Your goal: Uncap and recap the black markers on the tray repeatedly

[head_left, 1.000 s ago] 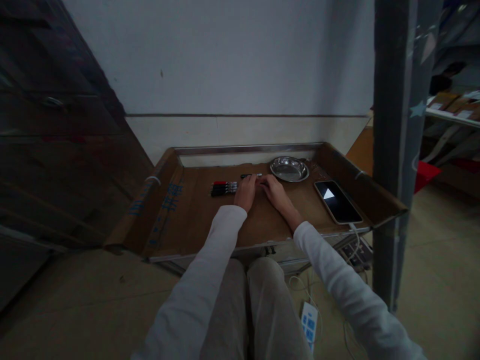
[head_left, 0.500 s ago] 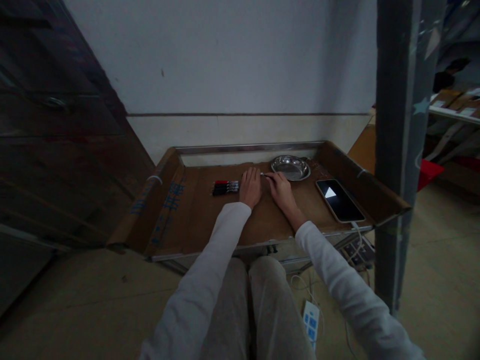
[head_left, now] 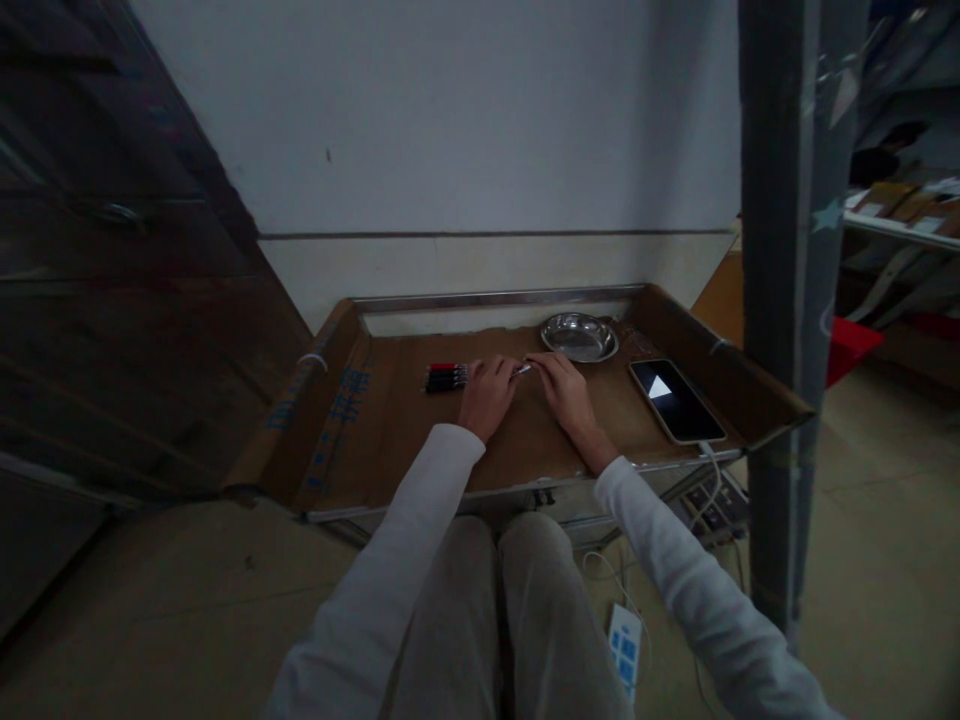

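While both hands [head_left: 525,385] grip pen [head_left: 523,369], markers [head_left: 445,377] alongside

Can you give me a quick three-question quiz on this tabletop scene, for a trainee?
1. True or false: the phone lies screen up, on the person's right-hand side of the table.
2. What lies just left of the left hand? A) a row of pens B) a cup C) scissors
3. Which round thing sits beyond the right hand, near the table's back edge?

Key
1. True; its screen is lit.
2. A; the row of pens has red and dark caps.
3. The metal dish.
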`<state>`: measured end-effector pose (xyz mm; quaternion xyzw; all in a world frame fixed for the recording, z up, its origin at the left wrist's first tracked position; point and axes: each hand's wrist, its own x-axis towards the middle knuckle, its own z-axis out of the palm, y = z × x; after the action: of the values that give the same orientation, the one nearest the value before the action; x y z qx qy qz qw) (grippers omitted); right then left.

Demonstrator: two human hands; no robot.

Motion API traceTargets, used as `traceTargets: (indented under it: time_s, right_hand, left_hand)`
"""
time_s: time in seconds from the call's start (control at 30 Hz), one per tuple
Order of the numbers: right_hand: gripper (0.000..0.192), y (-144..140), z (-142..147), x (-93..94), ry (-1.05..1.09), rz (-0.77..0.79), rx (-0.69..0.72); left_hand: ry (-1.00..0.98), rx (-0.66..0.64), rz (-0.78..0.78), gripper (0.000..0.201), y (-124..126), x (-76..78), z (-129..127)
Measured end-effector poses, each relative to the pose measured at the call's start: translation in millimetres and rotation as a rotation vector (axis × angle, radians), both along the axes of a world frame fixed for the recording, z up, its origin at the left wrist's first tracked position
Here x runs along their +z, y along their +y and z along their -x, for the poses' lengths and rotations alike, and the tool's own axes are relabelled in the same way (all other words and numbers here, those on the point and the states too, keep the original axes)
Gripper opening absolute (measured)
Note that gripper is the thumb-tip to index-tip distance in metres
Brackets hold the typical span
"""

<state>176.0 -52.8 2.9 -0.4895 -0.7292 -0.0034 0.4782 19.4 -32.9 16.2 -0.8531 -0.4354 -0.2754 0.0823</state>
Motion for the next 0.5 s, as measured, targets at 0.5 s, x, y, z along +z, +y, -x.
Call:
traceTargets:
  time_s: [0.5]
  right_hand:
    - [0.054,-8,13,1.3,-0.005,0.052,0.147]
  left_hand:
    - [-0.215,-0.026,-0.024,0.022,-4,-0.3,3]
